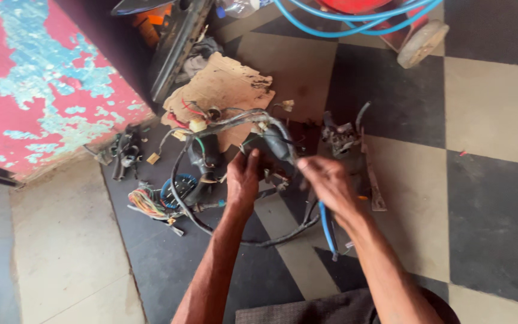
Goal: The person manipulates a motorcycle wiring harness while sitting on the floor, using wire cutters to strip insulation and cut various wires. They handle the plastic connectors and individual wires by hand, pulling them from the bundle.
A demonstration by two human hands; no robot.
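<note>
The black, tape-wrapped wiring harness with its bundled cables and pale connectors (235,129) is lifted off the checkered tile floor (493,108) directly ahead of me, between both hands. My left hand (242,179) is closed around a dark, thick section of the bundle at its lower middle, thumb side up. My right hand (326,180) is just beside it on the right, fingers pinched on a branch of the same bundle, from which a short blue-sheathed cable (326,227) hangs down past my wrist. The main run of the harness arches from upper left, near the torn brown cardboard sheet (223,84), across to the right and down toward my right hand; a long black loop (211,231) sags below my left forearm to the floor. The long axis therefore lies roughly left to right across my view, and the two hands are nearly equally near to it. A multicoloured wire bunch (146,203) trails on the floor to the left, well apart from my right hand. A grey metal part (340,139) lies just beyond my right hand.
</note>
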